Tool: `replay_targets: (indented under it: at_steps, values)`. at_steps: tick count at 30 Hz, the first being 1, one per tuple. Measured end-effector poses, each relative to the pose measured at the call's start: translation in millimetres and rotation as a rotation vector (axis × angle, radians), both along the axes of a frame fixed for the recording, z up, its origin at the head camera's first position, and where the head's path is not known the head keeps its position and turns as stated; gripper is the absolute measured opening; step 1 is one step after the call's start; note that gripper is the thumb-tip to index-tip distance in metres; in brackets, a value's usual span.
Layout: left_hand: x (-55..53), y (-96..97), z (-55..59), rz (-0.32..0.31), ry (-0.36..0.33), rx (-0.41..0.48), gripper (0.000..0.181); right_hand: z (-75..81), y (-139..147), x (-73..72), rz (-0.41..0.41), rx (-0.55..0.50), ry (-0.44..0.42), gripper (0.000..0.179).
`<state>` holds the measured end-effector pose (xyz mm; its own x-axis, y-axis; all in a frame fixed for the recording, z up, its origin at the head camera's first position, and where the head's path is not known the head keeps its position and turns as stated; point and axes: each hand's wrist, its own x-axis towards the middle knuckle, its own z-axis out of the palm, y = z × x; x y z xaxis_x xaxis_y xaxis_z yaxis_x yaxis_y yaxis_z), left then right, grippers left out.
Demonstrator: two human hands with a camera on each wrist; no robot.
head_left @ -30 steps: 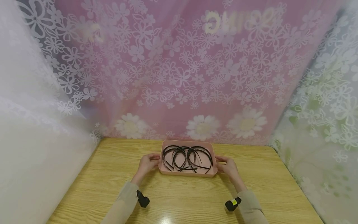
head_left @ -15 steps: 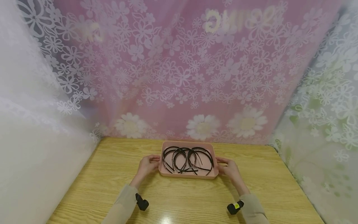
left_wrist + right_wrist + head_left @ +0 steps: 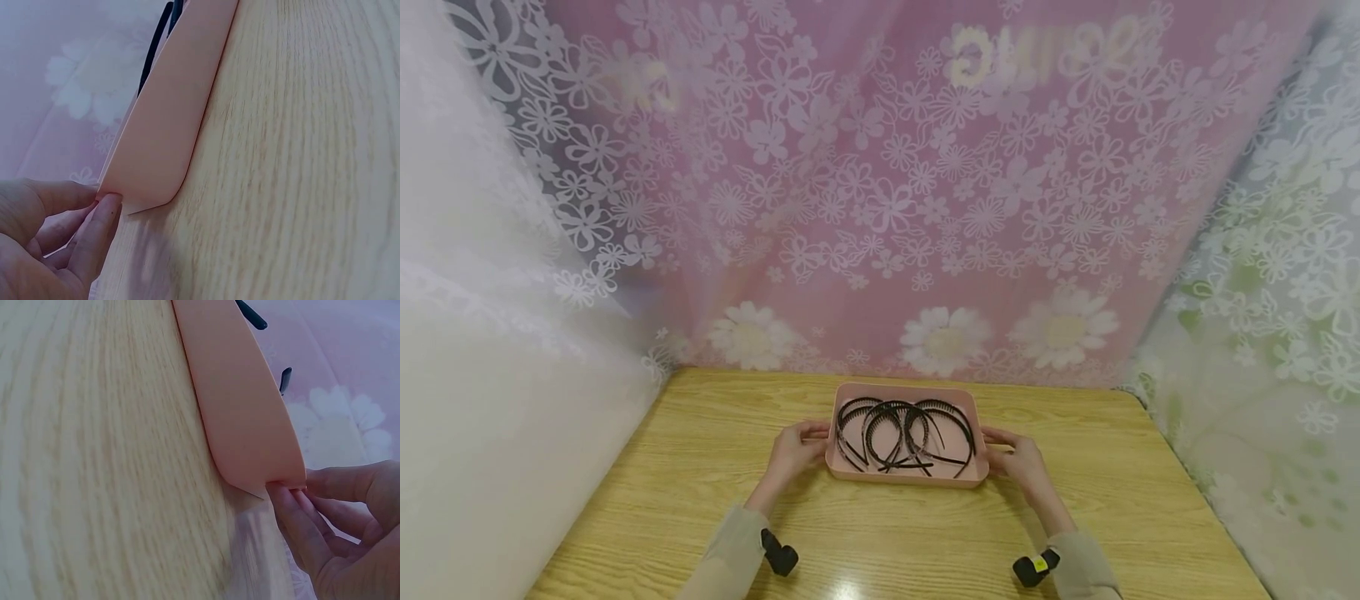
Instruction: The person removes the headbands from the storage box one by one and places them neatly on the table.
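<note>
pink tray (image 3: 907, 481): shallow and rectangular with rounded corners, lying on the wooden table (image 3: 917, 533) near the far edge, one long side towards the person
black headbands (image 3: 917, 466): several, all inside the tray, overlapping one another across its floor; some bear comb-like teeth along the curve; the exact number is hard to tell
left hand (image 3: 792, 450): at the tray's left end, thumb and fingers drawn narrow, pinching the end wall, as the left wrist view shows closely
right hand (image 3: 1024, 462): in mirror position at the right end, the digits likewise narrow and pinching the end wall
rim: dark parts of the headbands show above it in both wrist views
sleeves (image 3: 726, 542): light beige, covering both forearms to near the wrist
wrist devices (image 3: 780, 553): one small black unit at each wrist, the right one with a yellow-green mark
backdrop (image 3: 887, 208): pink fabric patterned with white flowers, large daisies (image 3: 945, 340) along its lower part
side sheets (image 3: 512, 375): pale, flanking the table left and right, the right one with green leaf shapes
</note>
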<state>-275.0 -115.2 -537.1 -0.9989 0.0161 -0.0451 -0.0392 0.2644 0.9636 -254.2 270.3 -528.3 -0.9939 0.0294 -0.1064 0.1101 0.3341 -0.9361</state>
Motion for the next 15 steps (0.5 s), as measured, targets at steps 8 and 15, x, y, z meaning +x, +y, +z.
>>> replay_targets:
  at_steps: [8, 15]
  values:
    - [8.0, 1.1, 1.5, 0.0, 0.015, -0.022, 0.028, -0.2, -1, 5.2, -0.006, -0.018, 0.006, 0.045]
    - [14.5, 0.1, 0.2, -0.007, 0.024, -0.02, 0.026, -0.4, 0, 11.3, 0.0, -0.022, 0.002, 0.046]
